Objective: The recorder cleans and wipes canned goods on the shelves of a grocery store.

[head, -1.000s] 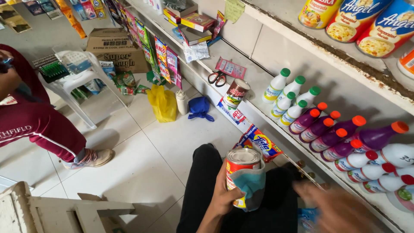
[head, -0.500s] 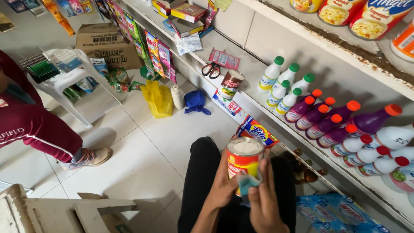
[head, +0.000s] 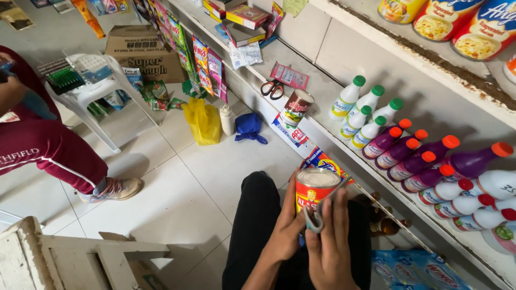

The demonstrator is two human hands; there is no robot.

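Note:
My left hand (head: pixel 287 228) grips a red and yellow tin can (head: pixel 313 189) with a pale lid, held upright over my lap. My right hand (head: pixel 332 241) presses a small blue-grey cloth (head: pixel 313 219) against the can's front side. Both hands sit just in front of a low white shelf (head: pixel 322 94). On that shelf stand another tin can (head: pixel 296 107), scissors (head: pixel 272 88), white bottles with green caps (head: pixel 357 110) and purple bottles with orange caps (head: pixel 414 156).
A person in maroon trousers (head: pixel 48 153) sits at the left beside a white plastic chair (head: pixel 94 88). A yellow bag (head: pixel 203 121), a blue cloth (head: pixel 250 128) and a cardboard box (head: pixel 142 51) lie on the tiled floor. A worn wooden crate (head: pixel 70 258) stands at lower left.
My right hand has come in from the lower right onto the can with the cloth. The can has shifted slightly right and nearer the shelf.

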